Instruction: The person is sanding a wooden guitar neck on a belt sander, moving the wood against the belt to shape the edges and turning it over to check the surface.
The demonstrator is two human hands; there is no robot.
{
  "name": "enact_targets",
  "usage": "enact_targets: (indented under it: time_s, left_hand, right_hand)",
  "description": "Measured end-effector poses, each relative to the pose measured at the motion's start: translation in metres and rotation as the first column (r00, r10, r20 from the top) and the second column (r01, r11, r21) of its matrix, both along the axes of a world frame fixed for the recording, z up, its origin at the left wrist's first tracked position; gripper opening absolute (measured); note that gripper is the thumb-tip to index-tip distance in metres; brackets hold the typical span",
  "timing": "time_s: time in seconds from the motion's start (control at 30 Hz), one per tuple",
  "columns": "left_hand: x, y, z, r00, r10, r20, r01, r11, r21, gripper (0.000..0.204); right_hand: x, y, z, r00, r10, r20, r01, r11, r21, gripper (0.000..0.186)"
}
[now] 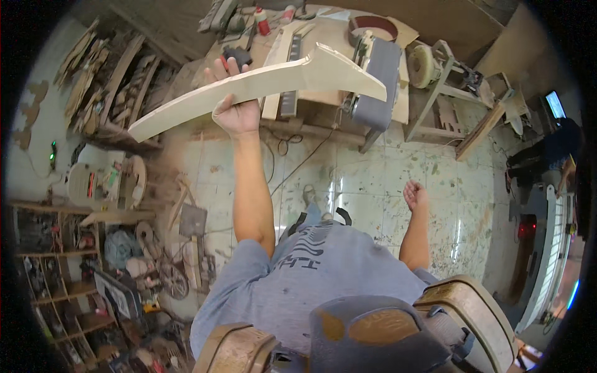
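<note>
A long, curved piece of pale wood (205, 99) with a hooked, angled right end is held up in front of me. My left hand (237, 112) is closed on it near its middle, the thumb on the near side and the fingers reaching past its far edge. The wood's right end overlaps a grey, round-ended machine (377, 65) on the workbench. My right hand (415, 194) hangs low at my right side, away from the wood. Its fingers are loosely curled and nothing shows in them.
On the bench lie a red bottle (262, 21), a brown abrasive belt loop (373, 26) and wood strips. A disc machine on a metal stand (429, 68) is to the right. Wood scraps (121, 87) lean at the left above cluttered shelves (62, 280). Another person (556, 146) stands far right.
</note>
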State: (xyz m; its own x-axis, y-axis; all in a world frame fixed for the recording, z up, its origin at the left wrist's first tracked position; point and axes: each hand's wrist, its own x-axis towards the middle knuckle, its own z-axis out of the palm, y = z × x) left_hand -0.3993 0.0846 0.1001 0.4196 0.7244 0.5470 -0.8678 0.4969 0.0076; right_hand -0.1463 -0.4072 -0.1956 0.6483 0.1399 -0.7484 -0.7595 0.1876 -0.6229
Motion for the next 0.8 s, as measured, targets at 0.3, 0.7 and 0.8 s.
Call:
enact_targets:
  time_s: [0.3,0.7,0.8]
  left_hand:
    - [-0.091,-0.041,-0.007,0.960,0.270,-0.076,-0.257,0.955,0.149,0.080]
    - [-0.167,-0.054,-0.008,0.894,0.425,-0.145,-0.372,0.882,0.289,0.082]
    - [-0.199,-0.053,-0.010,0.852,0.488,-0.188,-0.434,0.861,0.266,0.084]
  right_hand:
    - [-0.105,-0.041,-0.088,0.588,0.759,-0.279,-0.788,0.460,-0.409,0.040]
    - [-0.088,-0.022,-0.078,0.430,0.863,-0.264,-0.828,0.261,-0.497,0.040]
    - [-0.077,0.005,-0.076,0.395,0.892,-0.221,-0.816,0.230,-0.530,0.038]
